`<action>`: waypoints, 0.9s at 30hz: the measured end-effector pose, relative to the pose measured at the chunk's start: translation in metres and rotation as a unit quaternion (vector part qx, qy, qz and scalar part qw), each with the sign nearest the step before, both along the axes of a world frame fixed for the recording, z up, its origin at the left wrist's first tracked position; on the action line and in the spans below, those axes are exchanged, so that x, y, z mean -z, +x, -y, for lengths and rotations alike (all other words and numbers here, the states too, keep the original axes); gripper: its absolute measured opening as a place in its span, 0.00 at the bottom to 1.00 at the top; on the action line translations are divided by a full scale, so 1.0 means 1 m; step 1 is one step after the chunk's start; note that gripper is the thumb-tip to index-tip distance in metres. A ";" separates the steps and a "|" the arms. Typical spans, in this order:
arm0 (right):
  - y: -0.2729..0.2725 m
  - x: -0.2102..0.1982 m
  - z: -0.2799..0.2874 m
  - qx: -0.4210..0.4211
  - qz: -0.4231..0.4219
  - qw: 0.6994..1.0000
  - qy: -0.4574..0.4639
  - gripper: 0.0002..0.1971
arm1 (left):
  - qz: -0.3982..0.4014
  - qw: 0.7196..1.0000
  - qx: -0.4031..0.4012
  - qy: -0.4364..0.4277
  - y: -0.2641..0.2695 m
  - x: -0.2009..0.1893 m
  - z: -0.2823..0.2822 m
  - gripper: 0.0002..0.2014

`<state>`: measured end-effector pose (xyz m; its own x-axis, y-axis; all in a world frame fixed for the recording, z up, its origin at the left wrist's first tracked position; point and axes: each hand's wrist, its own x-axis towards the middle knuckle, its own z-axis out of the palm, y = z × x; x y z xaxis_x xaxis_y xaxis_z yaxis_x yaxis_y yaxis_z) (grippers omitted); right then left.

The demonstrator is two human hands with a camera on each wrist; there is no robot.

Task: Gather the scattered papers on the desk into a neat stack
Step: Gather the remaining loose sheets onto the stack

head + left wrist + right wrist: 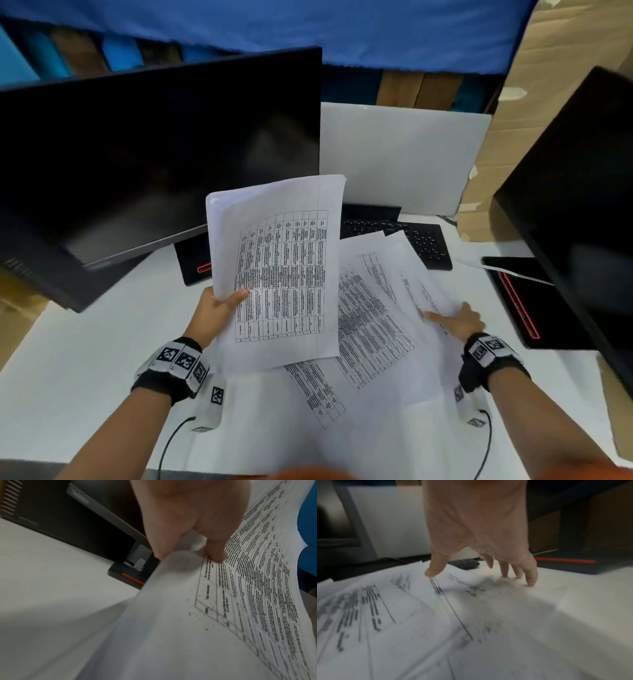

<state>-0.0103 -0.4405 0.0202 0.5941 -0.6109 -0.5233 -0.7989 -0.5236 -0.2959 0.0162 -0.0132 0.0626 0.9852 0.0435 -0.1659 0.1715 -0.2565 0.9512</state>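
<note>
The papers (376, 329) are thin white sheets, matt, printed with black tables. The worktop (85, 359) is white, smooth and matt. The monitor (154, 154) has a glossy dark screen in black plastic. The keyboard (424, 240) is matt black plastic. Brown cardboard (534, 85) looks rough; the blue cloth (342, 31) is matt.

An office workstation: two dark monitors (154, 154), a black keyboard (421, 240), printed papers (376, 325) on a white desk (85, 359); apparently cardboard (548, 68) behind.
</note>
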 end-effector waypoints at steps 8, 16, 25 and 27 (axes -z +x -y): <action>-0.003 0.013 -0.053 -0.092 -0.045 0.992 -0.069 0.66 | -0.013 1.000 -0.004 0.010 0.005 0.008 0.004 0.10; 0.001 0.006 -0.060 -0.097 -0.052 0.991 -0.080 0.65 | -0.015 1.000 0.002 0.000 0.004 0.011 0.005 0.08; -0.008 0.001 -0.065 -0.097 -0.051 0.994 -0.006 0.50 | 0.009 0.999 -0.004 -0.034 0.001 0.010 0.002 0.04; -0.014 0.002 -0.071 -0.075 -0.028 0.995 0.054 0.44 | 0.006 0.999 -0.002 -0.033 0.000 0.011 0.001 0.06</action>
